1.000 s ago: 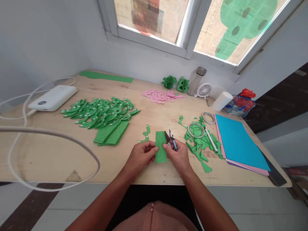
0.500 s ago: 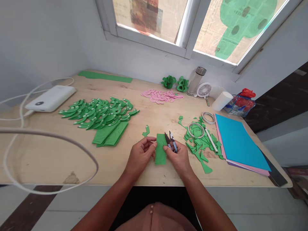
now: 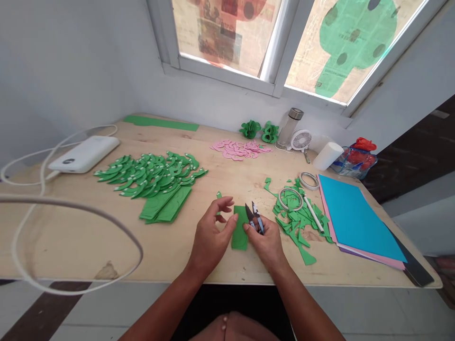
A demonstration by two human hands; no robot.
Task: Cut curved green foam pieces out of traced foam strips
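The right hand (image 3: 266, 239) grasps the thread snips (image 3: 255, 219), blades apart, and pinches the right edge of the green paper rectangle (image 3: 240, 234). The left hand (image 3: 212, 232) is released, fingers spread, beside the rectangle's left edge. Green scraps (image 3: 300, 221) lie on the table (image 3: 220, 175), right of the snips.

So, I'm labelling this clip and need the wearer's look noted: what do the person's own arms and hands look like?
The left hand and right hand are bare, without gloves, and I see no rings, watch or bracelet. The forearms show no sleeves or markings. Below, a dusty-pink top has small, round, pearly buttons or beads.
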